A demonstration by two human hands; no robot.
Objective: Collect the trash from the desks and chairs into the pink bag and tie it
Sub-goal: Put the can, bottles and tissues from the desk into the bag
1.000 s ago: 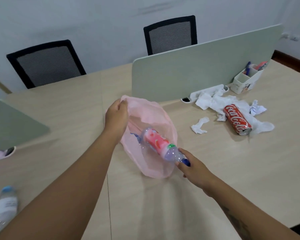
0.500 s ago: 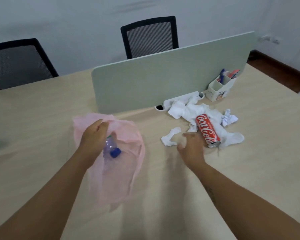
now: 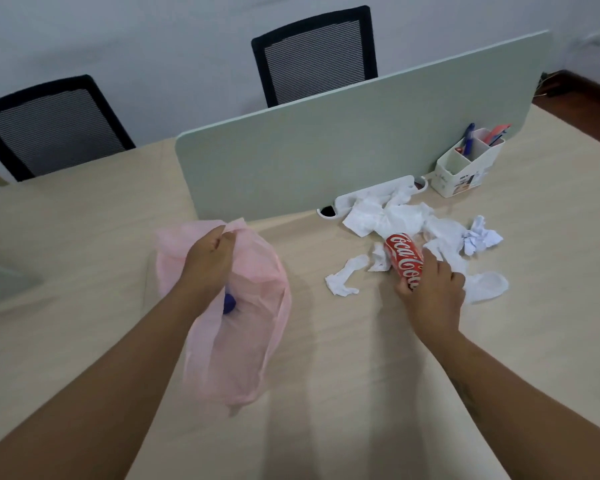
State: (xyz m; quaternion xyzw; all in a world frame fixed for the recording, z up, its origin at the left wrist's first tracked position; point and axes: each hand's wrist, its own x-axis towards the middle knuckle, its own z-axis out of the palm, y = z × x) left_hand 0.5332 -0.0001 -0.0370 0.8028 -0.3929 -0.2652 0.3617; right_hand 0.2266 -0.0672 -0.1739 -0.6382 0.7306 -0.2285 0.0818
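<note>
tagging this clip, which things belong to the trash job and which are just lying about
Job: pink bag, held by the left hand; red can, gripped by the right hand; white tissues; crumpled paper ball.
Lying about: pen holder, desk divider, chairs.

Inside pink bag (image 3: 243, 341), only a blue cap (image 3: 229, 304) shows; the rest sits behind left hand (image 3: 207, 261). Can (image 3: 404, 259): near end under right hand (image 3: 433, 292). Left chair (image 3: 49, 126) cut by frame edge. Pen holder (image 3: 465, 174) print unreadable.

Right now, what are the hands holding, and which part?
The left hand pinches the pink bag at its top rim, holding it open. The right hand grips the red can around its nearer end.
</note>
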